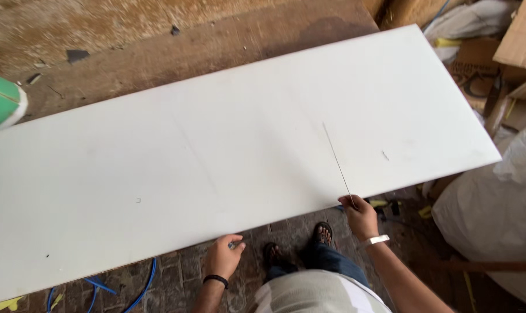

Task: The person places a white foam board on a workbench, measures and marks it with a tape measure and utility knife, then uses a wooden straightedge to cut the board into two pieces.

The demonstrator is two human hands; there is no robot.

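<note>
The right hand (pixel 360 215) gripped a thin metal rod (pixel 337 163) across the large white rectangular board (pixel 216 156); the left hand (pixel 223 256), fingers curled, pinched something small below its near edge.

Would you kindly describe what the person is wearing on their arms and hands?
Both forearms are bare, with no sleeves or gloves in view. The left hand has a thin black band around its wrist. The right hand has a wider, flat, silvery-white bracelet at the wrist. No rings can be made out.
</note>
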